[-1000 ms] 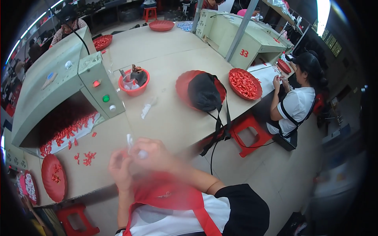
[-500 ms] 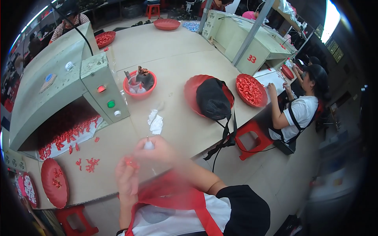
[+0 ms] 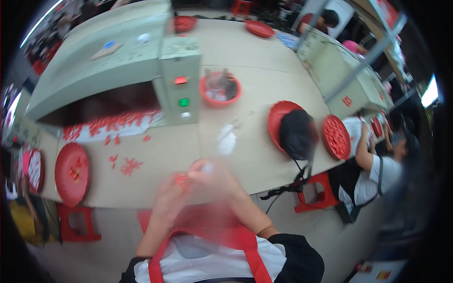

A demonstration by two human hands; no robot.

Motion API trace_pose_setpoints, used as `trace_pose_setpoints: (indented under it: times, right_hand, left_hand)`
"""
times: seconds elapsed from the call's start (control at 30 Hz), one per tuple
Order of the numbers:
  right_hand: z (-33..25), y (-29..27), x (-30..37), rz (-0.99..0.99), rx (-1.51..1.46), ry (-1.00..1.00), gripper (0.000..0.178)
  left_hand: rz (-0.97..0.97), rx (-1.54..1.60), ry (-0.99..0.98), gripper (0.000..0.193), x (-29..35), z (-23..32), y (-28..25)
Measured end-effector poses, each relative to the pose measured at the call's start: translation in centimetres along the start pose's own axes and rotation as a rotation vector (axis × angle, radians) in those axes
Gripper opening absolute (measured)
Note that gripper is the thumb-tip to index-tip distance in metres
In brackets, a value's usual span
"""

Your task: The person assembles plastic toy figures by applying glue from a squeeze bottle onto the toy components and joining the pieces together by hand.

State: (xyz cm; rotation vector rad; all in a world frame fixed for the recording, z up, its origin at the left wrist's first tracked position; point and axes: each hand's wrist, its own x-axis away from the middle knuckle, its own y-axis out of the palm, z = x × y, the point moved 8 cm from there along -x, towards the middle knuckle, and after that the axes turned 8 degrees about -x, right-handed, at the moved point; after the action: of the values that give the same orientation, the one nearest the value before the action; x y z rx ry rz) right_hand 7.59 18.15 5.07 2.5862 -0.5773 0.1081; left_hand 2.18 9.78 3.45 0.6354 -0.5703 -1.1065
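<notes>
The left hand and the right hand are held close together above the near edge of the desk, fingertips almost meeting. A small red piece is pinched in the curled fingers of the left hand. The right hand is closed around a small pale object, possibly a little squeeze bottle, though the blur leaves this uncertain. Both are raised above the desk rather than resting on it.

Just beyond the right hand, a crumpled white cloth lies on the desk. To the left of the hands, a loose scatter of red pieces is spread on the bare surface, and further left a flat red tray holding a few pieces hangs over the desk edge. Beyond the hands stands a pale green machine with a control box carrying a red and a green button; more red parts are heaped at its opening. Beside the box a red bowl filled with tools is set.

To the right of the hands, a black bag rests in a red dish, its straps hanging over the edge above a red stool. Next to it a red tray full of red parts is placed, in front of a seated person in a white shirt.
</notes>
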Motion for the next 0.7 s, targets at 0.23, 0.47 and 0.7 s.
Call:
trace_pose_setpoints:
  times: [0.23, 0.47, 0.7]
  right_hand:
    - [-0.9, -1.8, 0.3, 0.181, 0.043, -0.083, 0.014]
    - [-2.4, -3.8, 0.2, 0.279, 0.372, -0.282, 0.036]
    - [-4.9, 0.1, 1.6, 0.308, 0.237, -0.376, 0.035]
  left_hand:
    - [-0.055, 0.174, -0.077, 0.029, 0.0, 0.2, 0.0]
    - [0.16, -0.129, 0.069, 0.028, -0.8, 3.5, -2.8]
    - [0.414, -0.555, 0.309, 0.027, -0.2, 7.4, -3.8]
